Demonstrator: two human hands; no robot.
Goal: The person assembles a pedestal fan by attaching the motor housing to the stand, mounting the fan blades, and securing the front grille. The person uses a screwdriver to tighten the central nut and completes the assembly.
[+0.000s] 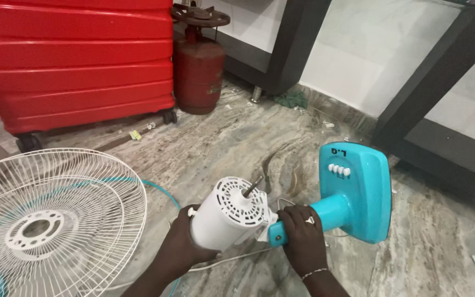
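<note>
My left hand (180, 242) grips the underside of a white fan motor housing (227, 215), whose metal shaft (253, 186) points up and to the right. My right hand (303, 234), with a ring and a bracelet, is closed around the turquoise neck (333, 212) that joins the motor to the turquoise fan base (358, 190). The base lies on its side with white push buttons (339, 170) facing me. A white cord (232, 259) trails on the floor under the motor.
A white wire fan guard (50, 220) lies on the marble floor (221, 137) at the left, over a turquoise rim. Behind stand a red hard-shell suitcase (78, 60) on wheels and a red gas cylinder (199, 69). Dark furniture legs (441, 71) rise at the right.
</note>
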